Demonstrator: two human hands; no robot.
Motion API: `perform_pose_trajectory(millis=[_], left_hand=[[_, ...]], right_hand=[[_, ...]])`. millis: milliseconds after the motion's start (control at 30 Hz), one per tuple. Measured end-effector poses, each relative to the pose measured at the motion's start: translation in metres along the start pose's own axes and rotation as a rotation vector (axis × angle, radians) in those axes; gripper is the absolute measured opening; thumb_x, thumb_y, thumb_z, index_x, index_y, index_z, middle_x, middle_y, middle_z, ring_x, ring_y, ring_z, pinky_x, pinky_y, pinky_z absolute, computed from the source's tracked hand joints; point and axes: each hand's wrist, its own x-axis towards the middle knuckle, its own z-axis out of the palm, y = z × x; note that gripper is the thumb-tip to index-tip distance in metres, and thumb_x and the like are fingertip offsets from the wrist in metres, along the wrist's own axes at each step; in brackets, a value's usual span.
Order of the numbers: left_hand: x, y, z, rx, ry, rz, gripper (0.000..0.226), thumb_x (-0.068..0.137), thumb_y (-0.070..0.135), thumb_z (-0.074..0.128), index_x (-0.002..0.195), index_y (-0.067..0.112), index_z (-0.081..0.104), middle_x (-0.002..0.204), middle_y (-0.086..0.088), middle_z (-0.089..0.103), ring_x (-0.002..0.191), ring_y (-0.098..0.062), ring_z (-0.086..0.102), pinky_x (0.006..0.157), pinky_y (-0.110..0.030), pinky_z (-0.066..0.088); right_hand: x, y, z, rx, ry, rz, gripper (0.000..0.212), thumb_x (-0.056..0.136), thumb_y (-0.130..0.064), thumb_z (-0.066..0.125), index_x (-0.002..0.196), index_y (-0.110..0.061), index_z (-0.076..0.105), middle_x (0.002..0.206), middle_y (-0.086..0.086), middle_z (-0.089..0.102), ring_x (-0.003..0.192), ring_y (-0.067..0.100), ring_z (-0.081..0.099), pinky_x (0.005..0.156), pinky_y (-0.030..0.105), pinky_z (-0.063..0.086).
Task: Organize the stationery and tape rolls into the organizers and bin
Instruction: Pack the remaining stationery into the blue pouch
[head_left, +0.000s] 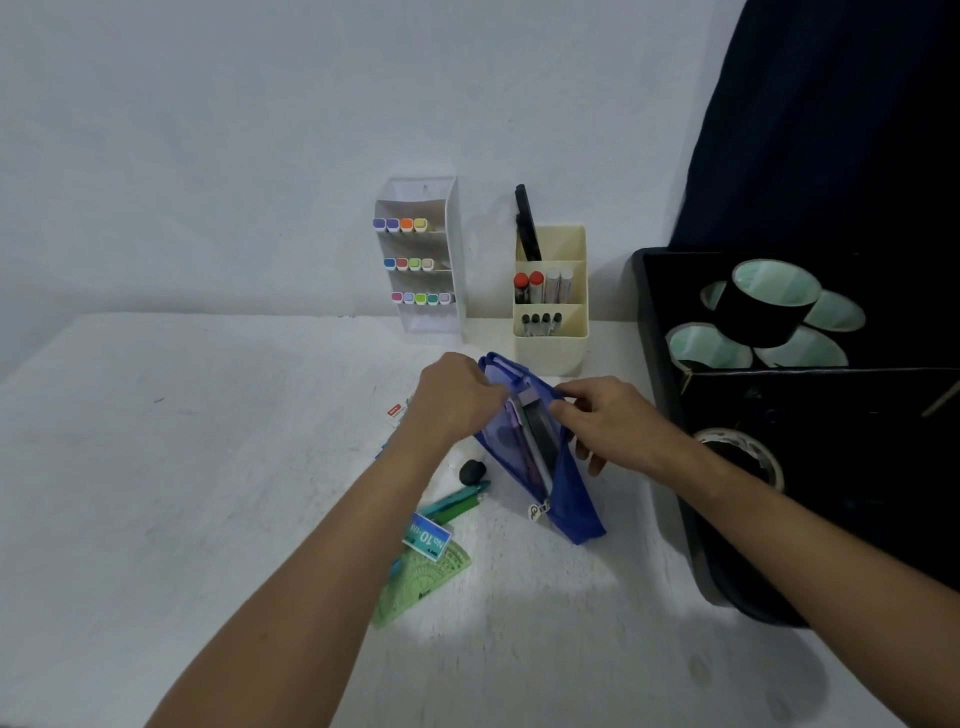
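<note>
— What's furthest left on your worktop?

— Loose stationery: a green protractor with a blue staple box lying on it, green pens just above, and a small black eraser beside my left forearm. None of that is put away yet.

— And your left hand?

— It is curled closed on the left lip of the blue mesh pouch, pinching the fabric to hold the mouth apart.

— How does the pouch lie?

— Its long axis runs from the far end, between my hands, down toward me and slightly right, ending at the zipper pull. The opening faces up, with pens and a flat dark item visible inside.

— The right hand?

— Thumb and forefinger are pressed together at the right lip, near the top of the opening, on the fabric or on an item's end, I cannot tell which. The other fingers hang loosely behind the pouch.

— Which hand reaches in next?

— I judge the right; it sits directly over the contents, and anything drawn out should slide along the pouch's length, up and away.

— Where would it go?

— Beyond the pouch: the white marker rack at left, the cream organizer just behind. At far right the black bin already holds tape rolls.
</note>
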Motion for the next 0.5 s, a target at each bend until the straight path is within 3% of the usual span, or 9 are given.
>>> perform_pose_trajectory(millis=[133,267,400,500], left_hand=[[0.005,-0.021,-0.019,0.015,0.083,-0.020,0.021,0.084,0.020,0.062,0.090,0.001,0.069,0.081,-0.014,0.070,0.066,-0.019,0.060,0.066,-0.032,0.054],[0.012,-0.046,-0.038,0.068,0.093,-0.046,0.012,0.085,0.025,0.063,0.091,0.015,0.068,0.080,0.002,0.065,0.059,-0.008,0.055,0.055,-0.021,0.043],[0.014,-0.065,-0.044,0.203,0.079,-0.100,0.021,0.085,0.023,0.065,0.104,0.013,0.067,0.100,-0.005,0.063,0.082,-0.017,0.055,0.070,-0.026,0.041],[0.012,-0.075,-0.039,0.326,0.033,-0.111,0.025,0.085,0.019,0.065,0.106,0.006,0.068,0.104,-0.012,0.064,0.088,-0.023,0.058,0.066,-0.027,0.041]], right_hand=[[0.000,-0.001,0.000,-0.008,-0.003,-0.001,0.033,0.098,-0.026,0.047,0.126,-0.013,0.057,0.084,0.007,0.067,0.062,0.015,0.064,0.050,0.025,0.056],[0.000,-0.001,0.001,-0.012,-0.002,-0.003,0.031,0.098,-0.026,0.047,0.124,-0.013,0.058,0.082,0.005,0.066,0.060,0.014,0.064,0.048,0.023,0.055],[0.000,0.000,0.002,-0.010,0.000,0.002,0.032,0.098,-0.026,0.048,0.125,-0.012,0.057,0.082,0.005,0.066,0.061,0.014,0.064,0.048,0.023,0.055],[0.001,0.001,0.002,-0.017,0.001,0.009,0.033,0.098,-0.026,0.048,0.127,-0.013,0.056,0.082,0.004,0.066,0.061,0.014,0.064,0.048,0.022,0.054]])
